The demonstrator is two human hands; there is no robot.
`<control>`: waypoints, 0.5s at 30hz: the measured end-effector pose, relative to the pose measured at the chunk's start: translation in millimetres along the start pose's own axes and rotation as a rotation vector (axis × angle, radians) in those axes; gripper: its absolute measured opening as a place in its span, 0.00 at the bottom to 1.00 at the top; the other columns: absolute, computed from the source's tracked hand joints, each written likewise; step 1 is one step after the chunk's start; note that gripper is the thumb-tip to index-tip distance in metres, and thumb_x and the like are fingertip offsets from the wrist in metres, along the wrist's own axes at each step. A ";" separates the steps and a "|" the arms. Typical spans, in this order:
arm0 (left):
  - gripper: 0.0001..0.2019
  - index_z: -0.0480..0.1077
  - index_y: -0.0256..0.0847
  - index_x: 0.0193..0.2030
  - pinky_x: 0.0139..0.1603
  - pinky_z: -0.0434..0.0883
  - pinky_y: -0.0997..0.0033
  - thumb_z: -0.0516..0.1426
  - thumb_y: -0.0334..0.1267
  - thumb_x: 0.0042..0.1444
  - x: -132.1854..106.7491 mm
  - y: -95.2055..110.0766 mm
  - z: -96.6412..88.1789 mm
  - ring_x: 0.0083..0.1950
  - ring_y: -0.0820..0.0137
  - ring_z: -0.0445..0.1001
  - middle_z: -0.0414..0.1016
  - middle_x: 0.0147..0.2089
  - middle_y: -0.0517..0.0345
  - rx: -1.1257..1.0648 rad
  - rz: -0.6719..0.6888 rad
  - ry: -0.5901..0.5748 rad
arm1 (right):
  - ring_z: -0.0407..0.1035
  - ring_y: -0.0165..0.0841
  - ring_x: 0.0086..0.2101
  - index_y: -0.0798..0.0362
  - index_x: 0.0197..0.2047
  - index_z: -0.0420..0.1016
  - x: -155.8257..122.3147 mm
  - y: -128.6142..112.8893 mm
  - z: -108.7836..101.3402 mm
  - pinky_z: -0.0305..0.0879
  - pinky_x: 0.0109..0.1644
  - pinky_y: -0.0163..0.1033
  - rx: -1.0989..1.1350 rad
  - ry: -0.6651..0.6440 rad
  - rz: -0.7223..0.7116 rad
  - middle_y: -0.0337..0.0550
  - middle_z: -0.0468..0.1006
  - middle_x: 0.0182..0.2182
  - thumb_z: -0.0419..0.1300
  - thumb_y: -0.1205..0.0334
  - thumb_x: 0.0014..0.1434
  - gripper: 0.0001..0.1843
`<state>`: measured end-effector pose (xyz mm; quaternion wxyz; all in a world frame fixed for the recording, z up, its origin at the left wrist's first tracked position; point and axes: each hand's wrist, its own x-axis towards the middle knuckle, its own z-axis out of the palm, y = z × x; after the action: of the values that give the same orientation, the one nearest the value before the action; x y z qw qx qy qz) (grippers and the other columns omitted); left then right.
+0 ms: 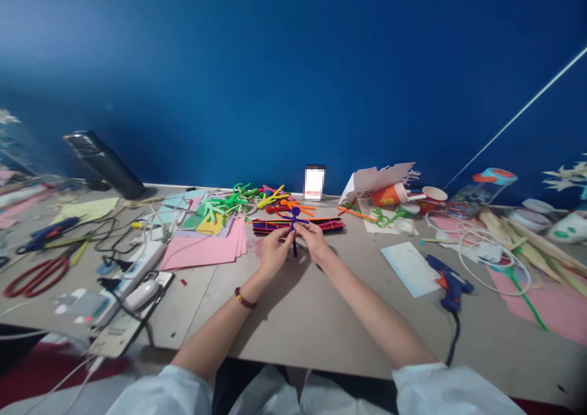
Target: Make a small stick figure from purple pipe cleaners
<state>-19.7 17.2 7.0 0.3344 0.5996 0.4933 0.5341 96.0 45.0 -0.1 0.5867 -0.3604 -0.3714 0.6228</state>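
Note:
A small dark blue pipe-cleaner figure (294, 227) with a round head and spread arms stands upright between my hands over the grey table (293, 317). My left hand (275, 251) pinches its left side, fingers closed. On the figure's right side my right hand (313, 239) pinches it, fingers closed as well. A beaded bracelet (245, 299) sits on my left wrist. Just behind the hands lies a bundle of dark and coloured pipe cleaners (298, 224). Finished green, yellow and orange pipe-cleaner figures (243, 200) lie further back.
Pink paper sheets (202, 249) lie left of my hands. A blue glue gun (449, 283) and a pale blue card (410, 268) lie to the right. Red scissors (34, 275), a power strip (137, 265) and cables crowd the left. Orange paper cups (394, 194) stand behind.

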 end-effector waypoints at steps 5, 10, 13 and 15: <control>0.10 0.75 0.39 0.36 0.31 0.69 0.74 0.56 0.41 0.51 -1.2 -0.2 -2.5 0.30 0.72 0.73 0.77 0.33 0.55 0.185 0.118 -0.015 | 0.66 0.26 0.27 0.53 0.26 0.74 -2.6 1.0 -1.4 0.61 0.37 0.34 -0.121 0.021 -0.080 0.34 0.73 0.23 0.66 0.54 0.43 0.11; 0.10 0.75 0.39 0.36 0.31 0.69 0.74 0.55 0.41 0.52 -1.1 0.3 -3.0 0.30 0.72 0.73 0.78 0.34 0.55 0.171 0.111 -0.046 | 0.65 0.26 0.26 0.53 0.25 0.72 -1.7 -1.1 -1.8 0.60 0.36 0.34 -0.137 0.026 -0.062 0.34 0.71 0.23 0.66 0.54 0.42 0.12; 0.11 0.76 0.39 0.36 0.31 0.69 0.74 0.55 0.41 0.53 -0.7 -0.7 -2.0 0.30 0.71 0.73 0.78 0.34 0.55 0.113 0.076 -0.060 | 0.64 0.26 0.26 0.53 0.24 0.72 -1.8 -2.9 -1.7 0.60 0.36 0.34 -0.134 0.031 -0.064 0.34 0.71 0.23 0.66 0.55 0.42 0.12; 0.12 0.76 0.38 0.35 0.31 0.68 0.74 0.55 0.43 0.52 0.6 -1.7 -1.1 0.30 0.71 0.73 0.78 0.33 0.55 0.027 0.022 -0.069 | 0.63 0.25 0.26 0.53 0.23 0.72 -2.5 -4.7 -1.3 0.59 0.35 0.33 -0.131 0.043 -0.058 0.33 0.70 0.22 0.66 0.55 0.42 0.11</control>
<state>-21.2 18.1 5.8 0.3371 0.6278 0.4819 0.5099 99.4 42.8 3.5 0.5874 -0.4004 -0.4092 0.5720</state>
